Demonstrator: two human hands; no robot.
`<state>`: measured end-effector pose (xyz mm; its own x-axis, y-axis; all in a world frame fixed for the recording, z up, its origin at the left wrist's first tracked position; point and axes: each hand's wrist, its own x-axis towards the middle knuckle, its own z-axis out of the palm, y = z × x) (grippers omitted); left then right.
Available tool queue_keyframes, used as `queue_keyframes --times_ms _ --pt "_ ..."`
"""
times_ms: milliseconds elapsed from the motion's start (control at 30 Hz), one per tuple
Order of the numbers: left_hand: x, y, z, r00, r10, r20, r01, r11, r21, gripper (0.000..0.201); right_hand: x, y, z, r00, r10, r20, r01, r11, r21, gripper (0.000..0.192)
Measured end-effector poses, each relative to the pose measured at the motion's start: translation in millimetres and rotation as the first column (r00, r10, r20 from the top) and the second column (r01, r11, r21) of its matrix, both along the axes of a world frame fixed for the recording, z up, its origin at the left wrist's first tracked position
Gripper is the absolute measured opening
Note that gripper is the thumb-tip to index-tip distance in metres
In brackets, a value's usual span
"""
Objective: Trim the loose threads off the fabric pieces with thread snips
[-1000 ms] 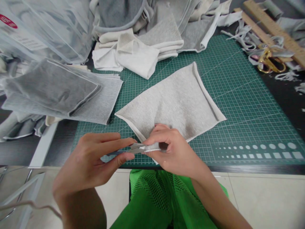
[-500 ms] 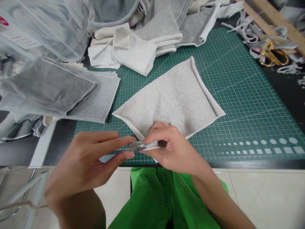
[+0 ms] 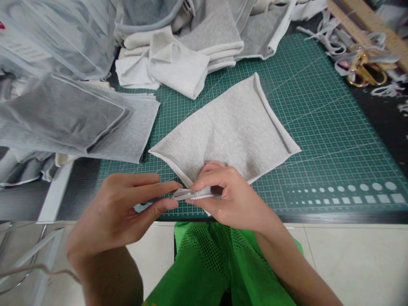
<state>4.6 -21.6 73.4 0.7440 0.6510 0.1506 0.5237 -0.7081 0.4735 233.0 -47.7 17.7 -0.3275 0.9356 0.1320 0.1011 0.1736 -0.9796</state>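
A light grey piece of knit fabric [image 3: 229, 123] lies slantwise on the green cutting mat [image 3: 334, 140]. Its near corner is gathered up and pinched in my right hand [image 3: 229, 195], thumb and fingers closed along a whitish edge. My left hand [image 3: 130, 208] is closed on a small pair of thread snips [image 3: 183, 194], held between thumb and fingers. The pale metal blades point right, against the fabric edge by my right fingertips. Most of the snips' handle is hidden behind the left fingers. Exactly where the blades meet the edge is too small to tell.
Dark grey folded fabric [image 3: 66, 114] is stacked at left. Behind the mat are white folded pieces [image 3: 181, 68] and more grey fabric [image 3: 213, 34]. A clear plastic bin [image 3: 73, 38] stands at back left. Gold-handled scissors [image 3: 363, 72], cord scraps and wooden rulers [image 3: 376, 21] lie at right.
The left hand has shifted very slightly and tilted with the snips still at the fabric edge. The right hand keeps its pinch. The whole view has moved a little.
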Motion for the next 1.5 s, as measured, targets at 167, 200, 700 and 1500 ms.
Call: queue_keyframes --times_ms 167,200,700,1500 --pt "1 2 -3.2 1.0 0.014 0.009 -0.014 0.999 -0.037 0.02 0 0 -0.6 1.0 -0.003 -0.008 0.003 1.0 0.015 0.009" --pt "1 2 -4.3 1.0 0.015 0.016 -0.014 0.999 -0.044 0.02 0 1 -0.8 1.0 -0.002 -0.007 0.002 1.0 0.019 0.009" --pt "7 5 -2.0 1.0 0.029 -0.008 -0.03 0.994 -0.107 0.025 -1 0 -1.7 0.999 0.007 0.045 -0.01 0.999 0.05 0.015" --pt "-22 -4 -15.5 0.937 0.304 0.17 -0.281 0.948 -0.147 0.018 -6 -3 -7.0 0.993 -0.054 0.102 0.041 0.991 0.124 0.007"
